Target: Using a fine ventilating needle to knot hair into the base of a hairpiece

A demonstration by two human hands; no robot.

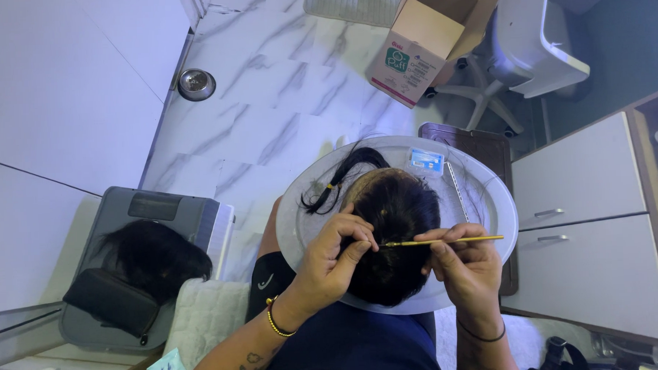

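A black wig (pixel 392 230) lies on a round grey tray (pixel 490 201) resting on my lap, with a tied ponytail strand (pixel 340 179) trailing toward the upper left. My left hand (pixel 335 261) pinches hair at the wig's left side. My right hand (pixel 463 264) holds a thin yellow needle tool (pixel 447 241) level, its tip reaching into the hair next to my left fingers. A small blue packet (pixel 426 160) and a slim metal strip (pixel 457 191) lie on the tray's far side.
A second black wig (pixel 153 257) lies over a grey case (pixel 166 212) with a black pouch (pixel 111 302) at left. A cardboard box (pixel 430 39) and a white swivel chair (pixel 528 47) stand ahead. White drawers (pixel 586 227) are at right. A floor drain (pixel 196 84) sits in the marble floor.
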